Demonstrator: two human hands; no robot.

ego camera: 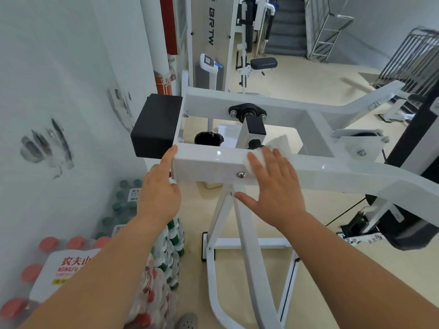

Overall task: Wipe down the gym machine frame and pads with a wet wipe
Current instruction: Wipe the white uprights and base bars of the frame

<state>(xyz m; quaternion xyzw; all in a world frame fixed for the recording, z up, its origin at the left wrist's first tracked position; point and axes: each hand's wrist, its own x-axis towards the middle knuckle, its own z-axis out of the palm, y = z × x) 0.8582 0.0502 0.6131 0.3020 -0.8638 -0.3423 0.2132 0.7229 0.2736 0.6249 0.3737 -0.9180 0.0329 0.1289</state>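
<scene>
Both flat-fingered, grasping nothing: right grip (pixel 275 184) presses the wet wipe (pixel 263 154) onto the white frame beam (pixel 213 160); left grip (pixel 159 186) rests on its end beside the black pad (pixel 155 125). Beam's long axis extends rightward.

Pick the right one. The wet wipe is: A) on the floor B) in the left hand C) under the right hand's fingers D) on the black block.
C: the wet wipe shows white under the flat right hand on the frame beam; the left hand only touches the beam's end.
</scene>
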